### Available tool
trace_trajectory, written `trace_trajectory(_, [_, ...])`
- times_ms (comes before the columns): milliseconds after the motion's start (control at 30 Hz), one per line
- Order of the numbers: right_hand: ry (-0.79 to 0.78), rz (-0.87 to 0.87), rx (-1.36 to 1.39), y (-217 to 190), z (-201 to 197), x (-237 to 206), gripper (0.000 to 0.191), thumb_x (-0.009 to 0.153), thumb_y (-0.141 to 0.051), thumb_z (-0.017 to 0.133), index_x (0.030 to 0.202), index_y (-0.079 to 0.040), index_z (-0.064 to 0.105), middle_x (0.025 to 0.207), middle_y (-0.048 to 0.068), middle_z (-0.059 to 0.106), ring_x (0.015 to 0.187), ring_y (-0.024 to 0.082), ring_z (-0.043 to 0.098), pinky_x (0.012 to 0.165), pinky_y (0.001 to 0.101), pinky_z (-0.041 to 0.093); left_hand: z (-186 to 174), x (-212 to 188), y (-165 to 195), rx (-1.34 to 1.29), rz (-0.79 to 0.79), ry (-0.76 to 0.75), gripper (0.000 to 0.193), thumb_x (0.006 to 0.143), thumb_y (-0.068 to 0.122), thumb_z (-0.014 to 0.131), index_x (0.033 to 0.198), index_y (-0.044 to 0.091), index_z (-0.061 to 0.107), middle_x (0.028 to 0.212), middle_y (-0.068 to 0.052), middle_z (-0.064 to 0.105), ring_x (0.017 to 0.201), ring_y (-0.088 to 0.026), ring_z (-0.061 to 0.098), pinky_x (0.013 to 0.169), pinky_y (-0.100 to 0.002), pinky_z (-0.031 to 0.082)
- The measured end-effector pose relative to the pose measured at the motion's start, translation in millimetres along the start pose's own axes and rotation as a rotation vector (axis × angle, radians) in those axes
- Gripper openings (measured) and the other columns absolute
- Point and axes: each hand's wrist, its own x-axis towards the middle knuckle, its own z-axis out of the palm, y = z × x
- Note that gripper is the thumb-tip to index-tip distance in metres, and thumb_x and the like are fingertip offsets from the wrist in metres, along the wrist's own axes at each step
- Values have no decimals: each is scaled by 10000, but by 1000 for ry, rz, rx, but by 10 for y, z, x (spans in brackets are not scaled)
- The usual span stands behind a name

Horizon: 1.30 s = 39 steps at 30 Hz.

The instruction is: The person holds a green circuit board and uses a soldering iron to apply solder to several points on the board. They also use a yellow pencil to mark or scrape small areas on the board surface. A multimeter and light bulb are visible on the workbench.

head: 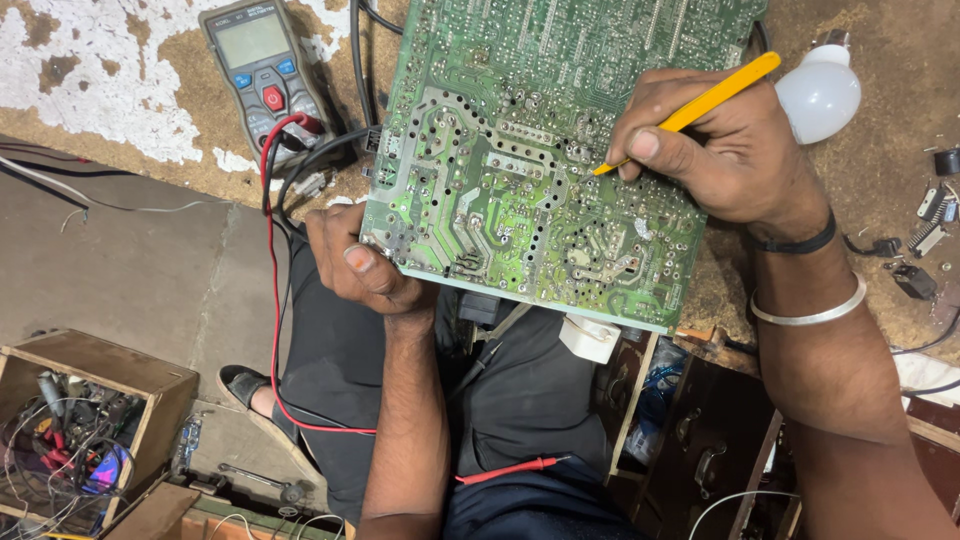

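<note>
A large green circuit board (520,150), solder side up, lies tilted over the edge of a worn wooden bench (880,200). My left hand (362,262) grips the board's near left corner, thumb on top. My right hand (715,150) holds a thin yellow-handled tool (700,103) like a pen, with its tip touching the board's solder joints near the middle right. A dark band and a silver bangle sit on my right wrist.
A grey multimeter (262,70) lies at the upper left with red and black leads trailing down; a red probe (510,468) rests on my lap. A white bulb (820,92) sits at the upper right. Small parts (930,230) lie scattered right. A wooden box of wires (80,420) stands on the floor.
</note>
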Motion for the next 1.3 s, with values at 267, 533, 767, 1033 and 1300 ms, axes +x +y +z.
trace_trajectory(267, [-10,24,-4,-10,-17,-30,229,1084,-190,615,1008,2,712,845,76,670,743,113,636,652,232,495,11,-1,15,0,-8,-1,712,1114,510,221,799,-12,588,724,-112,529,752,-262,458,677,-408,393])
trace_trajectory(533, [-24,-7,-34,17,-24,-12,241,1088,-202,611,1008,-3,720,837,73,680,739,117,640,651,234,502,6,9,22,1,1,0,704,1118,502,220,801,-12,584,734,-114,536,761,-267,463,721,-427,403])
trace_trajectory(767, [-47,-1,61,13,-17,11,236,1086,-202,606,1031,5,704,922,85,674,768,107,696,662,222,565,7,24,7,5,34,-5,699,1119,489,204,783,-4,569,731,-111,531,752,-263,448,721,-423,405])
trace_trajectory(1033, [-27,43,44,0,-4,-32,228,1108,-171,582,1037,13,696,887,85,670,778,126,687,698,218,543,14,-5,-4,-15,27,-1,693,1116,489,207,790,-8,564,729,-112,515,756,-264,441,726,-424,413])
trace_trajectory(1300, [-25,25,49,12,-1,-22,227,1113,-171,572,1047,15,682,897,84,667,783,115,674,700,215,530,13,-6,-4,-2,22,-3,699,1116,490,210,808,-17,582,736,-115,521,762,-267,453,725,-426,405])
